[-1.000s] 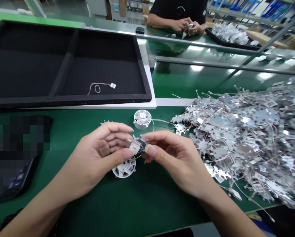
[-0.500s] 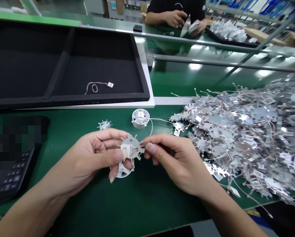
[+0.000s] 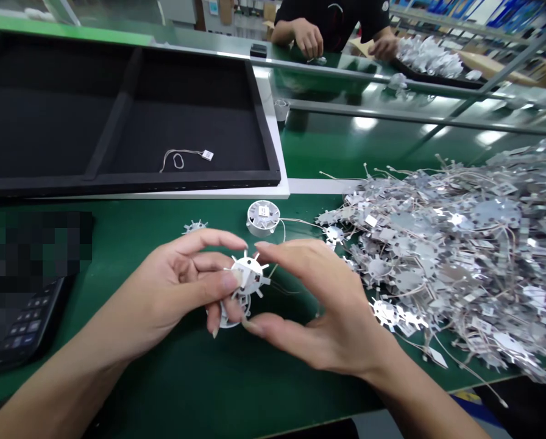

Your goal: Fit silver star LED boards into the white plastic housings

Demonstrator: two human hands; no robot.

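Note:
My left hand [image 3: 186, 280] pinches a metal disc with short tabs [image 3: 249, 268] around its edge. A small white block lies against the disc under my thumb. Just below, partly hidden by my left fingers, is a white round frame [image 3: 231, 314]. My right hand [image 3: 319, 305] is open around the disc's right side, thumb low and forefinger high. Beyond the hands stands a white round housing [image 3: 262, 218] with a labelled block inside and a wire running right. Another tabbed disc [image 3: 195, 226] lies behind my left hand.
A large heap of tabbed metal discs with wires [image 3: 419, 244] covers the right side. A black divided tray [image 3: 186, 110] at the back left holds a wired white block [image 3: 208, 155]. A black keypad device [image 3: 35, 317] lies left. Across the bench, a person's hand [image 3: 308, 39] handles something small.
My right hand has let go of the disc's right edge and spread its thumb and forefinger around it. My left hand keeps its hold. The person opposite has moved both hands apart.

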